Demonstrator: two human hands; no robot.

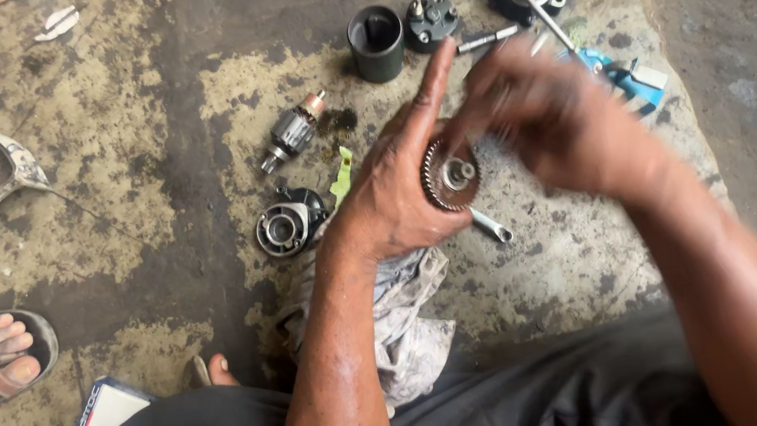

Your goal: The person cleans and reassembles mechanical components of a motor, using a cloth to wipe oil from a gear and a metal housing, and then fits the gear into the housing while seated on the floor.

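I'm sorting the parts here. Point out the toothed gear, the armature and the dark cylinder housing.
toothed gear (449,174), head view, its centre hub.
armature (293,131), head view, its wound middle.
dark cylinder housing (377,49), head view, its outer wall.

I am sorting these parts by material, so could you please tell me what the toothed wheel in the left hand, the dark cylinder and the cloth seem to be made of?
The toothed wheel in the left hand looks like steel: grey, dull shine, cut teeth. The dark cylinder seems metal with a matt blackish finish, though hard plastic cannot be ruled out. The cloth looks like woven cotton rag, grey and crumpled.
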